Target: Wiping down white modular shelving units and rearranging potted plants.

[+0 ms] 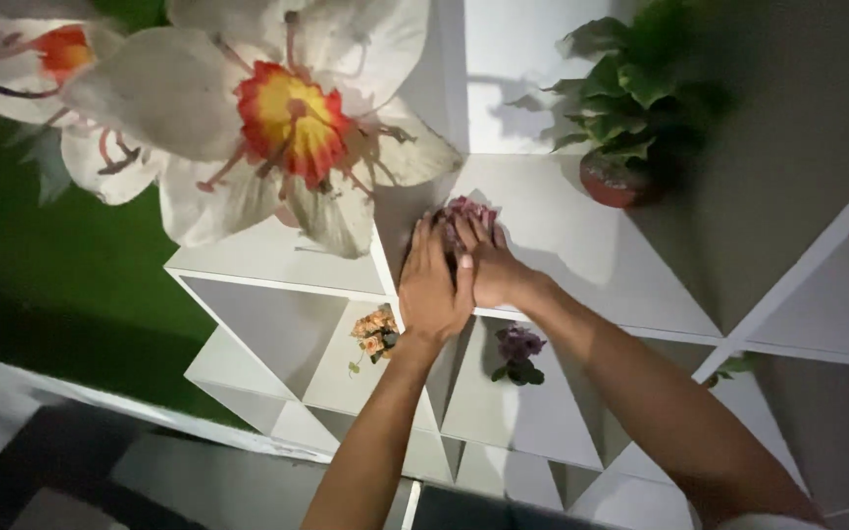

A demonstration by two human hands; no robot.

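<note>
Both my hands reach onto the top of a white shelf unit (pixel 581 245). A small bunch of pinkish-purple flowers (pixel 468 210) sits there, and my hands cup it from the near side. My left hand (pixel 432 285) lies flat with its fingers pointing at the flowers. My right hand (pixel 488 263) rests against it, fingers curled over the flowers' right side. Most of the bunch is hidden under my fingers.
A green leafy plant in a red pot (pixel 620 177) stands at the back right of the shelf top. Lower compartments hold small orange flowers (pixel 375 336) and small purple flowers (pixel 519 351). Large white artificial flowers (pixel 287 118) hang over a green wall at left.
</note>
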